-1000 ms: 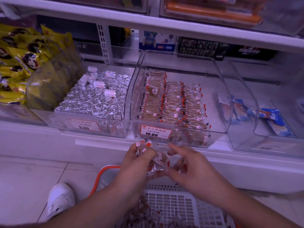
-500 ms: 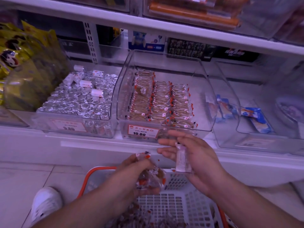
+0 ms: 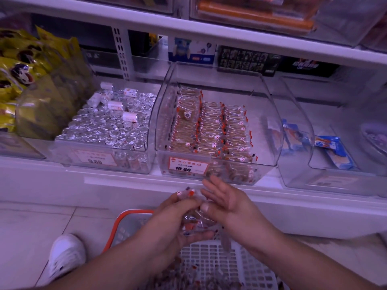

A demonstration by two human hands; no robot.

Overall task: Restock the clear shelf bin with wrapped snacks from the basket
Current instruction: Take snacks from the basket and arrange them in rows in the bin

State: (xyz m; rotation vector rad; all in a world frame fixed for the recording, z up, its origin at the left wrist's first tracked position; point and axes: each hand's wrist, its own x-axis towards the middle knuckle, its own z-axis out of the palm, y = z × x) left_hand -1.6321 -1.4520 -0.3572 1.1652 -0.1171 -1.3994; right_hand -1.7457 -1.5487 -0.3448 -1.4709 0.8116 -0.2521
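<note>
1. The left hand (image 3: 178,214) curls its fingers round a small bunch of wrapped snacks (image 3: 188,223), held above the basket's (image 3: 209,260) rear rim, just below the shelf's front edge.
2. The right hand (image 3: 226,204) has its fingers straight and spread; its thumb presses on the bunch, touching the left hand.
3. The clear shelf bin (image 3: 270,114) stands at the shelf's front edge, directly above the hands, its price label (image 3: 186,165) on the front wall.
4. Inside it, three rows of snacks lie against the left wall; a bare strip runs along the right wall, and the rear is bare too.
5. More loose snacks lie in the basket on the floor, beside a white shoe (image 3: 67,254).
6. A bin of foil-wrapped rolls (image 3: 109,126) touches the clear shelf bin's left side.
</note>
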